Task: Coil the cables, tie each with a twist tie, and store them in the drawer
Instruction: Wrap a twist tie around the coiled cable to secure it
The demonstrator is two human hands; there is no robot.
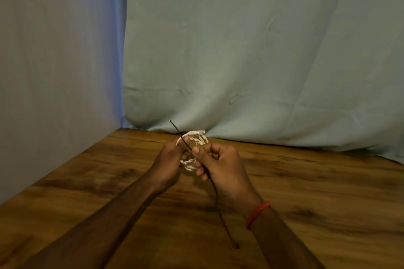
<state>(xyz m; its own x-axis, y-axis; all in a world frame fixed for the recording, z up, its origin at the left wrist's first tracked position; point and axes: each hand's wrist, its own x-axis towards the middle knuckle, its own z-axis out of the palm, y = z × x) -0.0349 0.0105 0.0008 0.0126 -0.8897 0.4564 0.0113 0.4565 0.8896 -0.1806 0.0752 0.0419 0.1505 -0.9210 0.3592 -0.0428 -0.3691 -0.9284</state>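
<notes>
coil (pixel 197 137) sits between both hands over the table (pixel 306 185); left hand (pixel 168 157) grips it, right hand (pixel 220 166) pinches the tie (pixel 218 203), ends at 11 and 5 o'clock. better to cross them snug, then twist.

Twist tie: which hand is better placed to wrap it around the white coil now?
Right, probably. The right hand pinches the black twist tie where it crosses the white coil, with its long tail free below. The left hand grips the coil, steadying it.
</notes>
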